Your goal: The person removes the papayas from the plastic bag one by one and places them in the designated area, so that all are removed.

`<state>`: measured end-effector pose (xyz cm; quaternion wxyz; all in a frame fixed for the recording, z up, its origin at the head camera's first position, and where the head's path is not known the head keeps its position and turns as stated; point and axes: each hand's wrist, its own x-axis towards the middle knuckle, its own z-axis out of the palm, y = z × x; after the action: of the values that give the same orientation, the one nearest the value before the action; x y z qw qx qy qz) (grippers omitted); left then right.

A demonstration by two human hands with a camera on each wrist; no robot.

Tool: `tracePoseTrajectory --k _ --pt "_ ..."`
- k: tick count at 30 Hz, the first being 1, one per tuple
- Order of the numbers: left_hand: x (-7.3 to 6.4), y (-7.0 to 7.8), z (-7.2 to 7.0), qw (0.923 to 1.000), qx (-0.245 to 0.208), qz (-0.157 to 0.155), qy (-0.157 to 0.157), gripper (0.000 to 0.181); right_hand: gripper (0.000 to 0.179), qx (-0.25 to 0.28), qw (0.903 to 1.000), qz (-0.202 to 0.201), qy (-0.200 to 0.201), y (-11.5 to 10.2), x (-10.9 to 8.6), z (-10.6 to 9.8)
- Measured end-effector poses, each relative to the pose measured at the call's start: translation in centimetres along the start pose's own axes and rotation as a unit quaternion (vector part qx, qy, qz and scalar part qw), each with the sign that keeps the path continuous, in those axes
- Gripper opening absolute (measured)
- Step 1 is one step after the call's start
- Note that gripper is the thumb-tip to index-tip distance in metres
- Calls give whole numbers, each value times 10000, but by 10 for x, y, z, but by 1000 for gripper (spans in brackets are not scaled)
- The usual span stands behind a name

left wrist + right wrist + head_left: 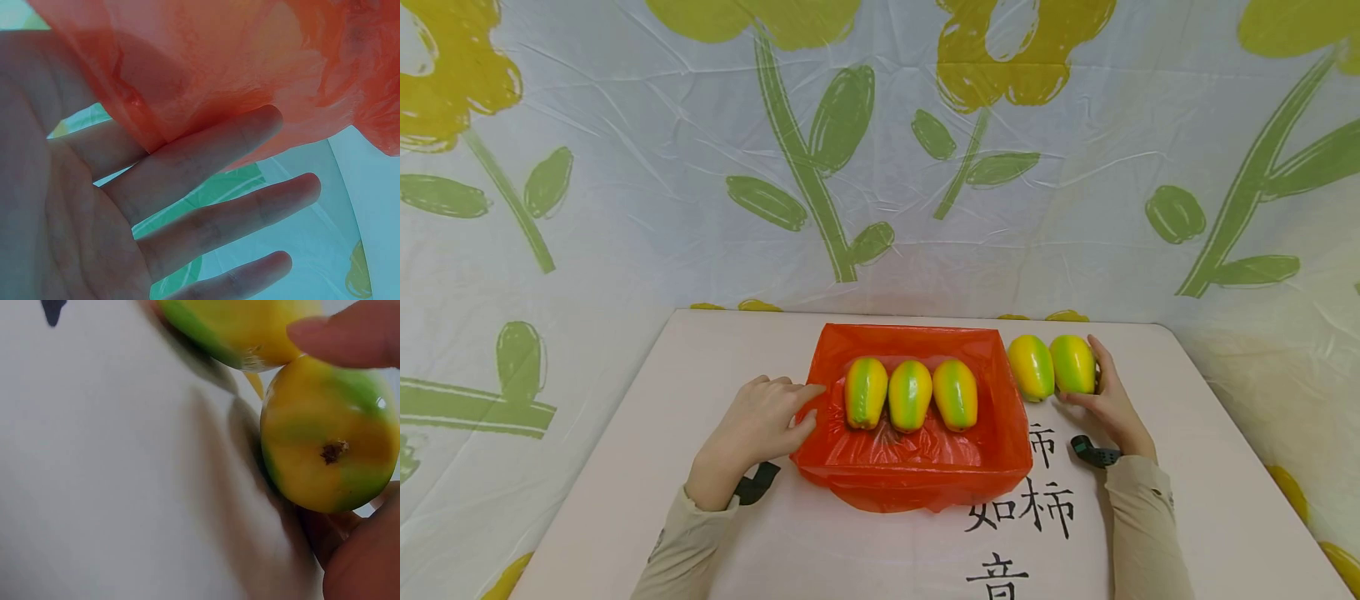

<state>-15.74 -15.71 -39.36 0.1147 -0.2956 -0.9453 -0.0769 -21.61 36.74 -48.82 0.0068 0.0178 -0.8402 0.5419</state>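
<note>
A red plastic bag [917, 490] is spread out in a box shape on the table, with three yellow-green papayas [910, 396] in a row inside. My left hand [756, 425] is at the bag's left side, fingers extended; in the left wrist view straight fingers [194, 169] lie against the red plastic. To the right of the bag, two more papayas [1031, 367] lie side by side. My right hand [1112, 408] holds the outer papaya [331, 434], thumb [350, 334] on one side and fingers round the other, partly hidden behind it.
The pale table [700, 367] carries black Chinese characters [1047, 507] near its front right. A white curtain [655, 208] with yellow flowers and green leaves hangs behind and at both sides. Black devices sit at the left wrist [757, 483] and right wrist [1095, 452].
</note>
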Motion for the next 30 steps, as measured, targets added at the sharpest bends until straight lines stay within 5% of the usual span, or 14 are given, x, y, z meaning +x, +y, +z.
tracePoseTrajectory --k 13,30 --pt "-1 0 0 10000 -6 -56 -78 33 105 28 9999 121 35 -2 0 -5" --pt "-1 0 -1 9999 24 -57 -105 33 94 -26 9976 -489 481 -24 -5 -14"
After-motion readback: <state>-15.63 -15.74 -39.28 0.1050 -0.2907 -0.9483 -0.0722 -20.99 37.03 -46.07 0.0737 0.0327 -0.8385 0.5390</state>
